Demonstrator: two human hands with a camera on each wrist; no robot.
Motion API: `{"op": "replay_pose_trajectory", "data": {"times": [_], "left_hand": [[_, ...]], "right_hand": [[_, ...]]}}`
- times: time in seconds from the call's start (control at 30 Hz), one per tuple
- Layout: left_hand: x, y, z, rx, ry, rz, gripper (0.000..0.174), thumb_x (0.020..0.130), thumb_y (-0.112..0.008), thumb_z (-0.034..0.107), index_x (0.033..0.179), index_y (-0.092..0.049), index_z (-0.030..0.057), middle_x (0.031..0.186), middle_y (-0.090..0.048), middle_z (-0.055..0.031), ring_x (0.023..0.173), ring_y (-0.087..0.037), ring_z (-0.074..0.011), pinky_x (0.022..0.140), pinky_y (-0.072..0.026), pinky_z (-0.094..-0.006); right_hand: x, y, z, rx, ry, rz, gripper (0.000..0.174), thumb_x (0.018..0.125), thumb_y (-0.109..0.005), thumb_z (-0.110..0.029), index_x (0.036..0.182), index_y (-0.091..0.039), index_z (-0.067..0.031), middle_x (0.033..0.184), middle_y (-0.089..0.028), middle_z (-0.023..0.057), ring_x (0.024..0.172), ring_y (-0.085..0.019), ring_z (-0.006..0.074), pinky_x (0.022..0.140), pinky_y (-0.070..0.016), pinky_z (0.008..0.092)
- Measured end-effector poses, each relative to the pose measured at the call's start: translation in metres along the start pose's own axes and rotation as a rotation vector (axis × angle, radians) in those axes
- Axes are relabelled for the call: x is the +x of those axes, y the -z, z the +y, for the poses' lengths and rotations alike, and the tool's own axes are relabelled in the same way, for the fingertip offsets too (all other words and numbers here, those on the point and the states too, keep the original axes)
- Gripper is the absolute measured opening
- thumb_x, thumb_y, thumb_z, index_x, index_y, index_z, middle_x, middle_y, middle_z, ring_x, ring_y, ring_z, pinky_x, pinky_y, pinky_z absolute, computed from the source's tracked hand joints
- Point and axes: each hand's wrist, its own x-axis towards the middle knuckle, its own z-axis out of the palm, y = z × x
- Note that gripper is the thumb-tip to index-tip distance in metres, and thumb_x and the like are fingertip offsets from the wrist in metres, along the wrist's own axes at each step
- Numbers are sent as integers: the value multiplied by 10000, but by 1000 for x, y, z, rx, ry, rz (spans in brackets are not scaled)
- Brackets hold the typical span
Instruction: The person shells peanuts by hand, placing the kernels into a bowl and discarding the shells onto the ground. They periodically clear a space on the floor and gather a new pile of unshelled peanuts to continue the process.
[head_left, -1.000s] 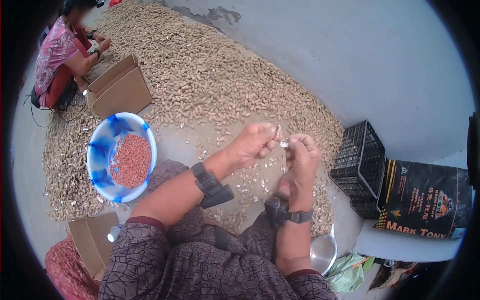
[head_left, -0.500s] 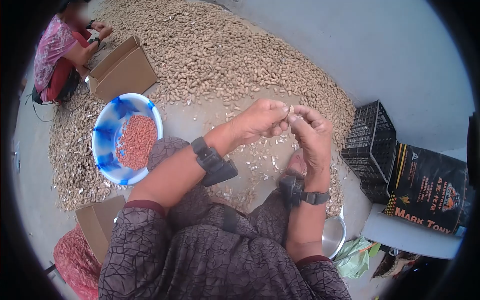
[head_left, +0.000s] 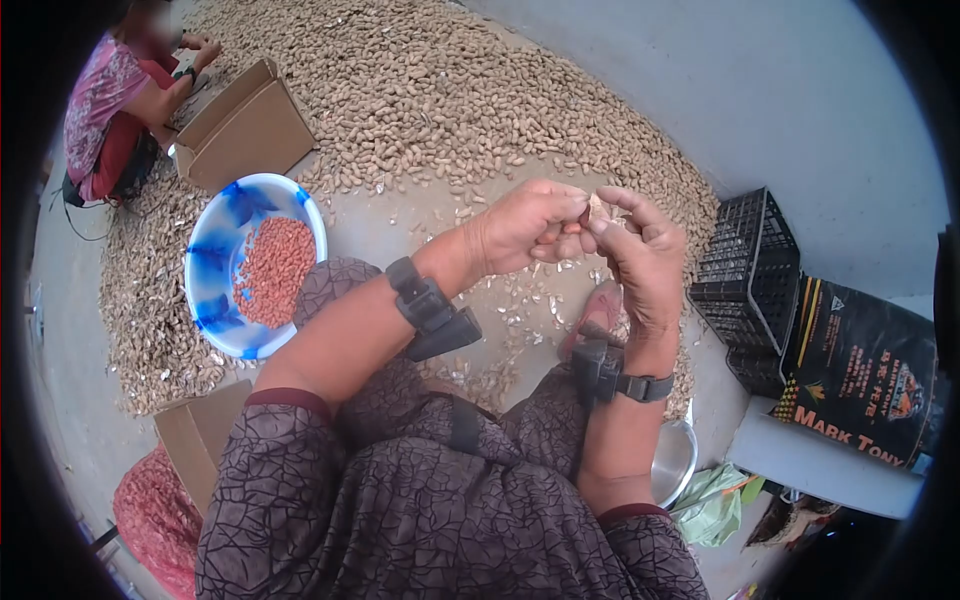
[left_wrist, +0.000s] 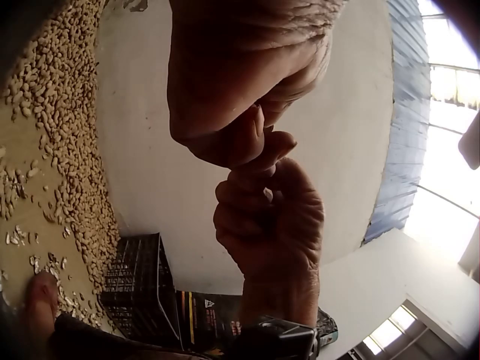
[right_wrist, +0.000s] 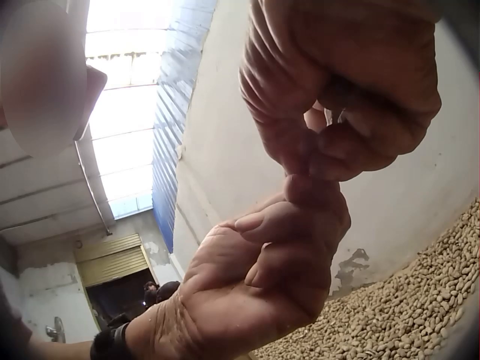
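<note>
In the head view, my left hand point(head_left: 530, 228) and right hand point(head_left: 645, 265) meet in front of me, fingertips close together. A pale peanut point(head_left: 599, 208) shows between them. My right thumb and forefinger pinch it from one side, while the left thumb and curled fingers hold at its other side. In the left wrist view, the left hand point(left_wrist: 247, 82) is above and the right hand point(left_wrist: 270, 217) below, their fingertips overlapping. The right wrist view has the right hand point(right_wrist: 345, 90) above the left hand point(right_wrist: 255, 277); the fingers mostly hide the peanut there.
A blue-and-white basin point(head_left: 212, 245) holds reddish peanut kernels point(head_left: 275, 270). Unshelled peanuts point(head_left: 430, 100) pile along the wall. A cardboard box point(head_left: 250, 135) stands near a squatting person point(head_left: 105, 110). Black crates point(head_left: 745, 285), a black printed bag point(head_left: 860, 365) and a metal bowl point(head_left: 675, 460) are at right.
Both hands, slightly apart one second ago with an open shell piece in the right fingers, have come together at the fingertips. The whole head view has shifted, and the hands appear higher and farther right.
</note>
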Motion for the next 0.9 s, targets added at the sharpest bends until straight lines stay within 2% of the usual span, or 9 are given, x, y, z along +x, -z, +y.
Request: {"op": "replay_pose_trajectory", "data": {"times": [0.13, 0.37, 0.47, 0.57, 0.63, 0.67, 0.7, 0.8, 0.9], "left_hand": [[-1, -2, 0, 14, 21, -8, 176, 842, -447, 115, 861, -541, -32, 689, -553, -84, 446, -411, -45, 359, -286, -139], [2, 2, -3, 23, 75, 24, 155, 771, -412, 14, 850, -536, -35, 664, -527, -77, 435, -395, -43, 351, -277, -143], [0, -4, 0, -10, 84, 97, 182, 738, -389, -8, 830, -542, -45, 701, -546, -89, 466, -440, -62, 338, -271, -156], [-1, -5, 3, 86, 74, 273, 124, 789, -426, 43, 811, -530, -22, 643, -522, -73, 424, -395, -46, 333, -254, -147], [-1, 2, 8, 40, 1, 335, 126, 820, -449, 88, 771, -527, 2, 648, -539, -70, 429, -416, -49, 324, -252, -149], [-1, 7, 9, 14, -4, 309, 191, 858, -468, 161, 744, -526, 20, 660, -555, -65, 435, -432, -47, 322, -258, -148], [0, 7, 9, 17, -6, 300, 191, 858, -468, 161, 744, -526, 20, 660, -555, -65, 435, -432, -47, 322, -258, -148], [-1, 5, 6, 107, -3, 297, 253, 895, -440, 225, 790, -540, 18, 643, -541, -39, 431, -399, -29, 335, -251, -144], [-3, -1, 2, 125, -14, 199, 235, 893, -441, 206, 877, -551, -2, 610, -507, -10, 429, -367, -24, 358, -261, -138]], "right_hand": [[-4, 2, -6, 14, -57, -16, 195, 697, -609, -1, 890, -625, 15, 642, -589, 14, 565, -515, 42, 490, -376, 163], [-6, -4, -4, -48, -12, -34, 161, 693, -585, 21, 848, -628, 11, 648, -590, 14, 579, -526, 46, 506, -393, 173], [-7, -2, -5, 12, 41, -30, 140, 694, -578, 28, 825, -625, 12, 653, -592, 12, 563, -511, 43, 505, -391, 176], [-9, 6, -7, 13, -40, -39, 108, 704, -590, 4, 806, -627, 5, 629, -577, -3, 533, -487, 41, 500, -385, 177], [-12, 8, -13, -10, -178, -291, 76, 710, -624, -48, 773, -632, -6, 595, -551, -19, 501, -462, 40, 474, -366, 173], [-12, 12, -7, -94, -124, -377, 172, 762, -614, -181, 751, -635, -11, 565, -530, -20, 487, -456, 45, 441, -356, 182], [-13, 12, -8, -97, -118, -371, 172, 762, -614, -181, 751, -635, -11, 565, -530, -20, 487, -456, 45, 441, -356, 182], [-13, 6, -8, -165, -239, -161, 415, 837, -491, -377, 739, -633, 0, 520, -490, -7, 413, -413, 59, 369, -322, 196], [-9, 8, -2, -88, -328, -129, 455, 846, -466, -395, 756, -623, 23, 512, -463, -3, 386, -398, 67, 344, -297, 192]]}}
